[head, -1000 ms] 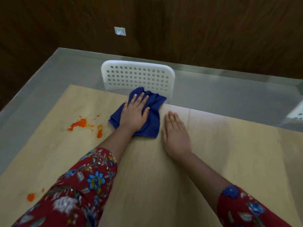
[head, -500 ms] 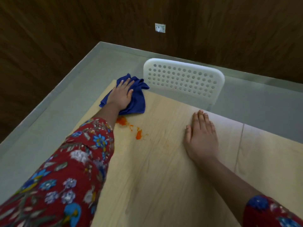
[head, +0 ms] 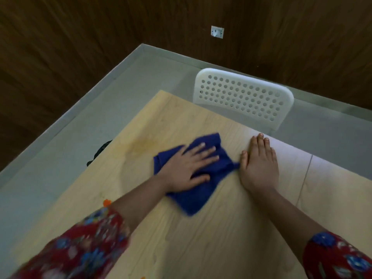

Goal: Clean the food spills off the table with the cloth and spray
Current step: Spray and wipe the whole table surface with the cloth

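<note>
Off the table's left edge, a dark thing (head: 101, 151) lay on the grey floor (head: 60, 158), partly hidden by the tabletop and too dim to name. Just right of it, on the pale wood table (head: 201, 238), a faint yellowish smear (head: 142, 144) showed near the far left corner. Nearer the person, a small orange blob (head: 106, 202) sat beside the left sleeve (head: 80, 252), which was red, flowered and blurred.

The left hand (head: 187, 168) lay palm down on the blue cloth (head: 193, 196), fingers straight and spread apart, pressing it flat to the wood without gripping it. The cloth lay crumpled at mid-table, between the smear and the right hand (head: 259, 166), and its right corner reached that hand's thumb, perhaps touching it. The right hand rested flat on the bare table, fingers straight and close together, holding nothing.

Behind the table's far edge stood a white chair (head: 241, 97) with a holed back. Above it was a socket (head: 217, 32) on the dark wood wall (head: 80, 37). A seam (head: 306, 178) in the tabletop ran right of the hand, and the right sleeve (head: 338, 258) showed at the lower right.
</note>
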